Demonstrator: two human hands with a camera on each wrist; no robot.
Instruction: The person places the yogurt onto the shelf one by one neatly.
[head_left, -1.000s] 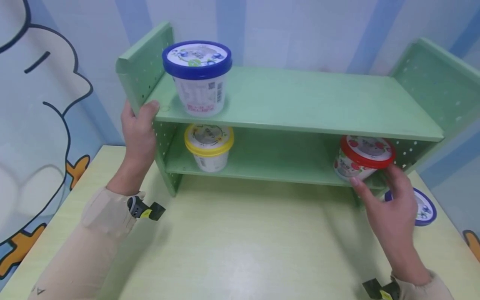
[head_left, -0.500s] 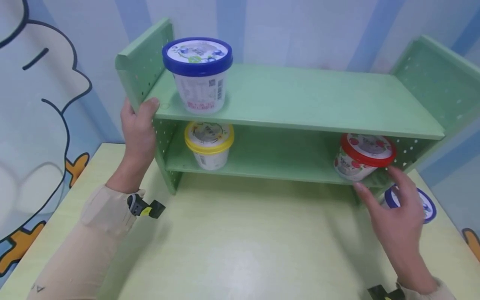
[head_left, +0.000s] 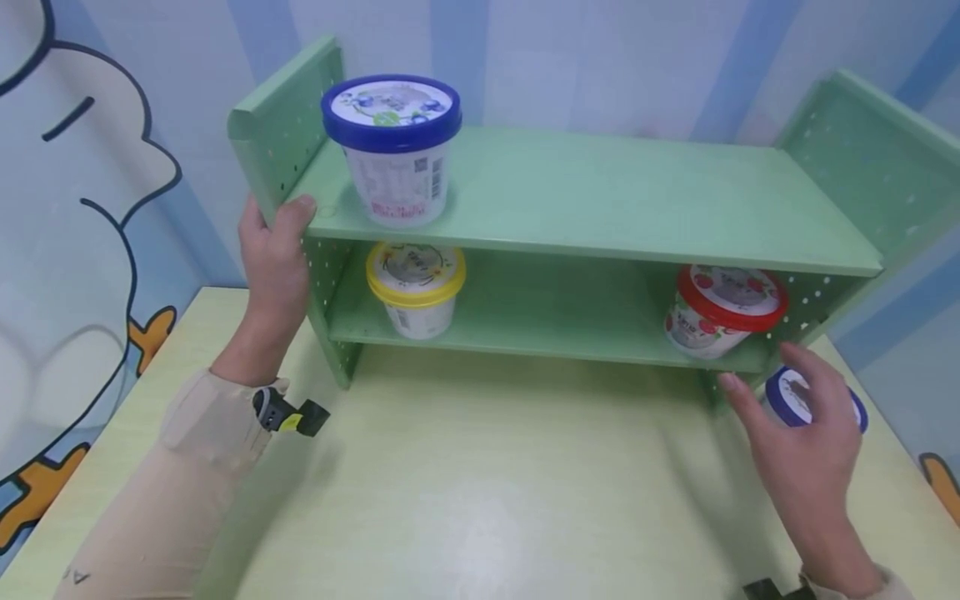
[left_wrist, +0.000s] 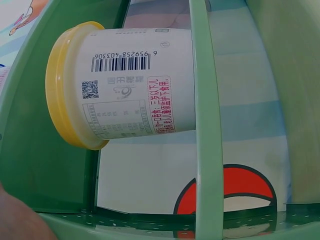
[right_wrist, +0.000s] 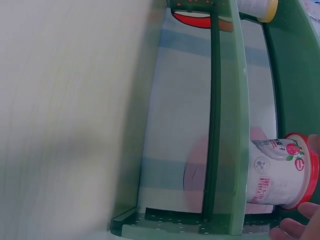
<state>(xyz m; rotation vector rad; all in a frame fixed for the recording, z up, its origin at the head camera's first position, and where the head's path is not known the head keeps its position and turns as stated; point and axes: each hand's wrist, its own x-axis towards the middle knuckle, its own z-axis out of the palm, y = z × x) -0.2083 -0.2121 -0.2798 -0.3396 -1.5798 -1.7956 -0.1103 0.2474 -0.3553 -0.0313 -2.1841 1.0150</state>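
A green two-tier shelf point(head_left: 615, 196) stands on the table. My left hand point(head_left: 273, 271) grips its left side panel, thumb at the front and the other fingers partly hidden behind. Just below and in front of the red-lidded ice cream tub point(head_left: 705, 332) is my right hand point(head_left: 808, 467), apart from it, thumb and fingers spread and holding nothing. That tub sits upright at the right of the lower tier. At the lower tier's left is a yellow-lidded tub point(left_wrist: 135, 80). On the top tier, at the left, stands a larger blue-lidded tub point(head_left: 397, 179).
Another blue-lidded tub point(head_left: 789, 396) stands on the table point(head_left: 480, 483) beside the shelf's right end, partly hidden by my right hand. Behind the shelf is a wall point(head_left: 600, 67) with blue stripes and cartoon figures.
My right hand has let go of the red-lidded tub and drawn back down and to the right. The tub stays on the lower tier. My left hand keeps its hold on the panel.
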